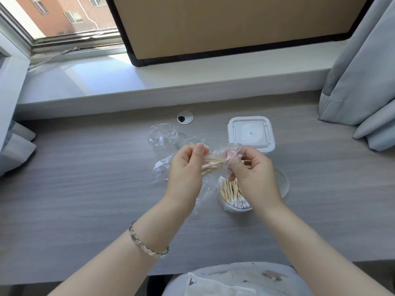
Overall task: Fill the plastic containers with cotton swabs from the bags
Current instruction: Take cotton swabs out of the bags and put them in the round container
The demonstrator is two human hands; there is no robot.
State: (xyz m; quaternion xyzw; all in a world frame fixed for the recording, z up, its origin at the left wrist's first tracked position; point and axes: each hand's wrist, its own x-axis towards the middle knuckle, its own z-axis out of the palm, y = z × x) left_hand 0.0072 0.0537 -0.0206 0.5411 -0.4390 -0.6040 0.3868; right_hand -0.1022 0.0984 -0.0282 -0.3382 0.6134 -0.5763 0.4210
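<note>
Cotton swabs (210, 164) bunched inside clear bag (221, 153), mid-surface (85, 178), pinched between left grip (183, 167) and right grip (254, 169), fingers curled. Part-filled round tub (229, 207) at 5 o'clock; lidded square white box (251, 133) at 1 o'clock; crumpled bag (163, 134) at 11.

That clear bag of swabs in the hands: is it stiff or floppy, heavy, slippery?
Probably floppy: the bag crumples between the left hand and right hand, like the empty bag lying crushed on the desk. Likely very light, holding only a thin bundle of swabs. Its glossy film may be slippery; both hands pinch it.
</note>
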